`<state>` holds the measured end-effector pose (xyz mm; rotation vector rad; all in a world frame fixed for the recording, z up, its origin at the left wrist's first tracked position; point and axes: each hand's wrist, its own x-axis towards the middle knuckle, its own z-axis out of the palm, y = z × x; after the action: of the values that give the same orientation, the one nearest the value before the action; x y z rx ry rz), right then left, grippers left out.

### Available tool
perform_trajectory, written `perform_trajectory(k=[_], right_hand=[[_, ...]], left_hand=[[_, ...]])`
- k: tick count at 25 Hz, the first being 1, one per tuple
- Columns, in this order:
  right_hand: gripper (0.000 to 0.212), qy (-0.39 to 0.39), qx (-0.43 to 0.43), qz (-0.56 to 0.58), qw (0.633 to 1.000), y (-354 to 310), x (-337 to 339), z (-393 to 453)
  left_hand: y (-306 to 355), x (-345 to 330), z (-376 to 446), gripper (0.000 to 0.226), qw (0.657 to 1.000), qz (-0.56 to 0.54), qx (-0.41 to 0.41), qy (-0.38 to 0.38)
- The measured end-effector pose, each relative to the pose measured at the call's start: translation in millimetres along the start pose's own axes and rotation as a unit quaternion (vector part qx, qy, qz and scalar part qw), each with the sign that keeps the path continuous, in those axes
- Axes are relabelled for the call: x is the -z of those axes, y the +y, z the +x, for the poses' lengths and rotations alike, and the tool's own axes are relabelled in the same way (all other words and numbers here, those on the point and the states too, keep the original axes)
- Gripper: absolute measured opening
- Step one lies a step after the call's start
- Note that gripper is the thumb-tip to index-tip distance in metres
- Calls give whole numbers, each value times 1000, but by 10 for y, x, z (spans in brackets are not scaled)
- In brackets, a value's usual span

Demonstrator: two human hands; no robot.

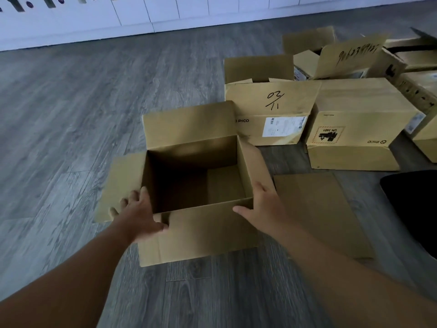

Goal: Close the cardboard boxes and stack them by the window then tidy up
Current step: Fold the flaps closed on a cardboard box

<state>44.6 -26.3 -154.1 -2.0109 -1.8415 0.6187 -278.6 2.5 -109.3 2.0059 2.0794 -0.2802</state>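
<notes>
An open, empty cardboard box [196, 176] stands on the floor in front of me, all its flaps spread outward. My left hand [138, 213] lies on the near left corner, fingers spread over the left flap and thumb on the front flap. My right hand [262, 204] rests with straight fingers on the near right corner, along the right flap. Behind it stand a box marked "02/11" [272, 110] with its back flap up and a closed box [354, 119] lying on its side.
More open cardboard boxes [331, 55] crowd the far right. A flat sheet of cardboard [319, 209] lies on the floor right of the open box. A black object [416, 209] sits at the right edge. White cabinets [142, 13] line the far wall. Grey wood floor [71, 114] stretches left.
</notes>
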Motion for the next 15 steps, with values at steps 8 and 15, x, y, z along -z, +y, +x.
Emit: perform_trajectory(k=[8,15], right_hand=[[71,38,9,-19,999,411,508,-170],[45,1,-129,-46,991,1361,900,-486]], left_hand=[[1278,352,-98,96,953,19,-285,102],[2926,60,-489,16,866,-20,-485,118]])
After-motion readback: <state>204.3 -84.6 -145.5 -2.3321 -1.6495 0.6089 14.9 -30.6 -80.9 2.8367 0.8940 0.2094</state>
